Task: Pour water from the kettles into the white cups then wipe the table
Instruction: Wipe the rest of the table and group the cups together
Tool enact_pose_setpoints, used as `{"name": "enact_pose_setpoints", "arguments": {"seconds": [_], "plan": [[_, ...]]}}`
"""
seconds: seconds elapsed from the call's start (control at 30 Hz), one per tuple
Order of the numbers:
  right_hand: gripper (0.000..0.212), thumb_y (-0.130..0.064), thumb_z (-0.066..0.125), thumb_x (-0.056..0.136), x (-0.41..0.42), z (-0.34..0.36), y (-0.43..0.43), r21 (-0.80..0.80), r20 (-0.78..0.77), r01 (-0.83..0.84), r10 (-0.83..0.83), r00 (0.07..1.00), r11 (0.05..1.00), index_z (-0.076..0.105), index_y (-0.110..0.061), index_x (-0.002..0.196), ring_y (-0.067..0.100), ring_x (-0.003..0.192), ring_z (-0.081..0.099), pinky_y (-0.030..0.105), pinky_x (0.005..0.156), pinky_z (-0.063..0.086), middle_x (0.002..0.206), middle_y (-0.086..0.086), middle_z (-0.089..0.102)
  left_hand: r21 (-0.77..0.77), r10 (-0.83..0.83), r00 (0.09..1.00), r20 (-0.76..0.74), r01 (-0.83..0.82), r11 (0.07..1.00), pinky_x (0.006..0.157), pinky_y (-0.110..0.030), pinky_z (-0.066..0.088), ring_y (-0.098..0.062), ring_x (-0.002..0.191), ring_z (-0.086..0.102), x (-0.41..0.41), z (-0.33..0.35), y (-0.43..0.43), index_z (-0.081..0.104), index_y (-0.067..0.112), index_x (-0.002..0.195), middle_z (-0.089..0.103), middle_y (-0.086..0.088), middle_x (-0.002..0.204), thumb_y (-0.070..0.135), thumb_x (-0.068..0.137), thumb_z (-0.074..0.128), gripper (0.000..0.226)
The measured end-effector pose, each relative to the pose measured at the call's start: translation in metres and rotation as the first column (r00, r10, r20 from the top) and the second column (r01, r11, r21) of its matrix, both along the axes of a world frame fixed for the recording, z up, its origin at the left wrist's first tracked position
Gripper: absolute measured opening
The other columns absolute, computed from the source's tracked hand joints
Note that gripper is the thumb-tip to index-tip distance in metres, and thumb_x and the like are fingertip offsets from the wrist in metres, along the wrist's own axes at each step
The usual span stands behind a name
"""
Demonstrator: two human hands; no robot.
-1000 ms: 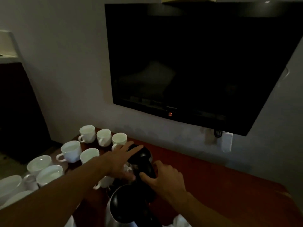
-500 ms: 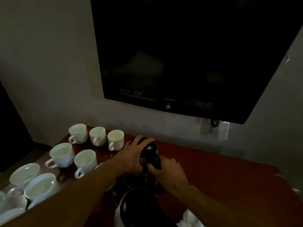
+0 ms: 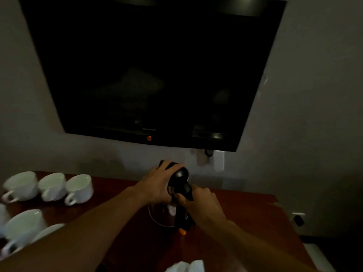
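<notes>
While kettle point(image 3: 161, 215) stands on table point(image 3: 245, 222) near middle, left hand point(image 3: 159, 183) curls over its black lid point(image 3: 179, 173), right hand point(image 3: 198, 203) grips its handle point(image 3: 182, 213). White cups point(image 3: 78, 186) sit in rows at left, apart from kettle. White cloth point(image 3: 188, 266) lies at near edge. Dark TV point(image 3: 147, 65) hangs on wall above.

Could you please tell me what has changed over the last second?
The left hand, open with straight fingers a second ago, has closed over the top of the kettle. The kettle now appears farther right of the white cups. The right hand still grips its handle; the cups stay on the table.
</notes>
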State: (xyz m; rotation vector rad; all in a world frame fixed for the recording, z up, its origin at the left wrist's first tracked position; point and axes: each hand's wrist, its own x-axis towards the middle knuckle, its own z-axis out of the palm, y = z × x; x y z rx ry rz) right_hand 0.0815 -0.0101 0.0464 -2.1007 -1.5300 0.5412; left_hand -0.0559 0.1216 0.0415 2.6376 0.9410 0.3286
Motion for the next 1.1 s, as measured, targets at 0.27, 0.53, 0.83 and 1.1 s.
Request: {"name": "enact_pose_setpoints", "arguments": {"seconds": [0.27,0.53,0.83,1.1], "plan": [[0.034,-0.05,0.057,0.098,0.151,0.007,-0.055,0.004,0.016,0.198,-0.198,0.98,0.98,0.059,-0.019,0.11,0.02,0.073,0.065,0.038,0.066,0.056,0.086,0.0,0.065,-0.027,-0.24,0.966,0.093,0.244,0.969,0.091,-0.048,0.053,-0.028,0.122,0.044,0.181,0.001,-0.029,0.024,0.052,0.142,0.026,0.012,0.144,0.043,0.053,0.081,0.106],[0.039,-0.058,0.055,0.095,0.261,-0.019,-0.099,0.036,0.089,0.403,-0.405,0.91,0.915,0.06,-0.02,0.104,0.018,0.077,0.066,0.037,0.072,0.058,0.091,-0.001,0.067,-0.072,-0.415,0.908,0.06,0.419,0.905,0.095,-0.051,0.048,-0.029,0.118,0.044,0.323,-0.008,-0.061,0.026,0.047,0.142,0.031,0.008,0.137,0.029,0.062,0.076,0.096],[0.039,-0.058,0.05,0.097,0.294,-0.043,-0.102,0.027,0.071,0.436,-0.437,0.897,0.9,0.057,-0.02,0.1,0.013,0.073,0.065,0.037,0.072,0.06,0.086,-0.004,0.064,-0.065,-0.475,0.88,-0.001,0.474,0.878,0.1,-0.049,0.047,-0.026,0.122,0.044,0.374,-0.029,-0.058,0.026,0.045,0.142,0.033,0.007,0.137,0.022,0.061,0.081,0.1],[0.046,-0.064,0.054,0.093,0.289,-0.03,-0.103,0.019,0.211,0.447,-0.44,0.873,0.894,0.053,-0.024,0.117,0.011,0.087,0.063,0.031,0.077,0.057,0.104,-0.005,0.063,-0.078,-0.442,0.892,-0.094,0.436,0.897,0.114,-0.049,0.036,-0.028,0.147,0.018,0.338,-0.025,-0.053,-0.001,0.052,0.152,-0.002,0.014,0.16,0.023,0.072,0.088,0.123]]}}
